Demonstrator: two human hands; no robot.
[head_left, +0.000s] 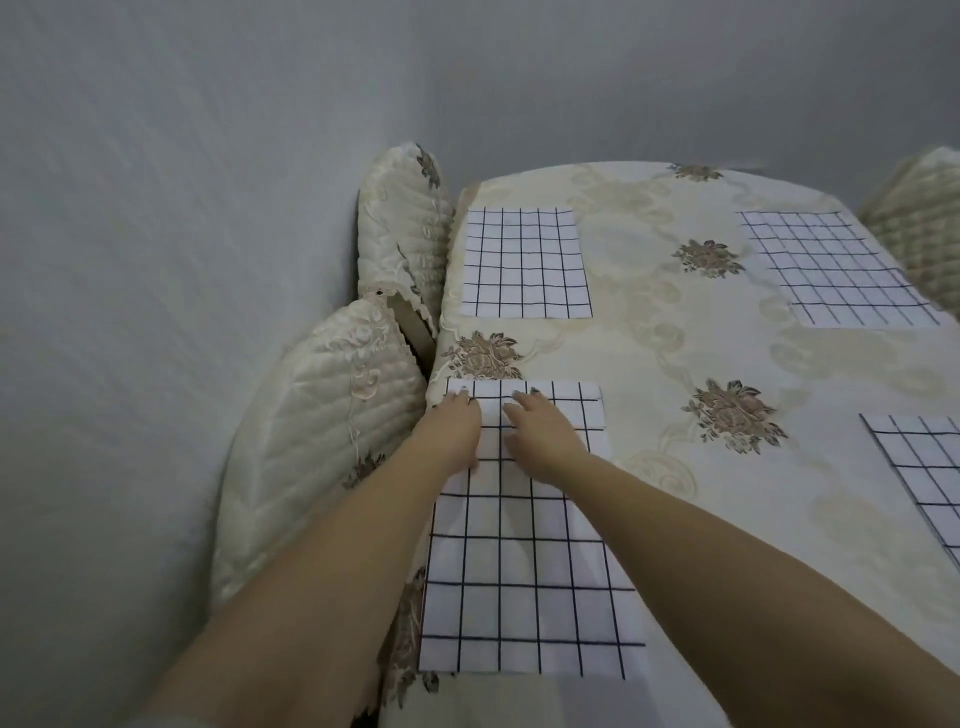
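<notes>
— What are the hands doing?
— Both lie flat with fingers stretched out, pinching nothing. The left hand (457, 428) and the right hand (543, 436) press side by side on the far end of the checked cloth (524, 571).
— Where is that cloth?
— At the near left of the flowered tablecloth (649, 322); its far end looks folded over.
— And around it?
— A far-left cloth (524, 262), a far-right cloth (836, 270) and a near-right cloth (924, 467), all checked. Quilted chair backs (317, 431) stand left of the table.
</notes>
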